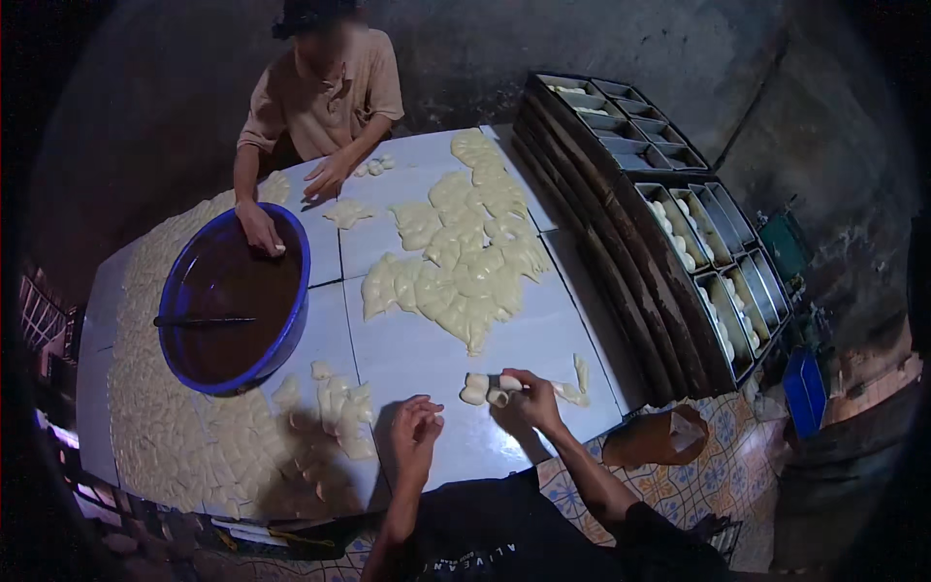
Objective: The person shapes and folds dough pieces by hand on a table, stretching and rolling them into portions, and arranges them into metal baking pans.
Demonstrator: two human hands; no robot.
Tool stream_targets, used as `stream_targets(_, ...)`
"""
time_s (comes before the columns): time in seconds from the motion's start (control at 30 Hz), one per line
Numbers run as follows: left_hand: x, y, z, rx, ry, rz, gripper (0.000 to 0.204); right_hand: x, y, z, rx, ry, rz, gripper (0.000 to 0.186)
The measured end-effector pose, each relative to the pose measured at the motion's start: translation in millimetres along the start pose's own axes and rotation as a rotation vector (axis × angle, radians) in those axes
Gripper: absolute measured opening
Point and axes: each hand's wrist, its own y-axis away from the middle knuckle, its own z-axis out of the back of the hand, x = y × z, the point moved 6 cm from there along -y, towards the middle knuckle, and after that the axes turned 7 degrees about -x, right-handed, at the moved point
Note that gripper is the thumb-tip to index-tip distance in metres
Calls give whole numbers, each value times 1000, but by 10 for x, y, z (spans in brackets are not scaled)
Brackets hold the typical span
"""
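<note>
My left hand [415, 432] is over the white tiled tabletop with loosely bent fingers and nothing visible in it. My right hand [531, 398] grips a pale dough roll [509, 382], beside a small cluster of rolled dough pieces [474, 388]. Thin dough scraps [582, 378] lie just right of it. A large sheet of glossy, flattened dough pieces [456, 276] covers the middle of the table, and more flattened pieces [344, 417] lie left of my left hand.
Across the table a co-worker [320, 97] has one hand over a blue basin [296, 320] of brown liquid with a dark stick. Stacked metal pan sets [722, 209], some holding dough, stand along the right. A blue crate [805, 388] and brown sack [635, 441] are on the right below.
</note>
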Motion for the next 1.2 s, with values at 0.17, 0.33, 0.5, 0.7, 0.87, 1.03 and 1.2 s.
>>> stream_targets(0.17,178,-73,416,-129,72,111,26,-277,-212,36,2,124,190,34)
stream_targets(0.33,180,170,749,-343,34,93,15,138,65,-170,134,379,288,41)
stream_targets(0.5,306,362,873,-398,64,53,15,316,166,-220,153,532,428,55)
stream_targets(0.7,62,533,800,-315,-269,-314,8,561,198,-528,100,859,577,65)
stream_targets(0.87,213,455,372,-209,-201,-173,16,104,-122,-638,158,728,690,34)
stream_targets(1.03,450,476,274,-116,39,-30,12,-142,-149,-412,353,-729,-335,53)
stream_targets(1.2,396,411,-168,-85,-76,22,6,463,338,796,616,-1178,-203,78)
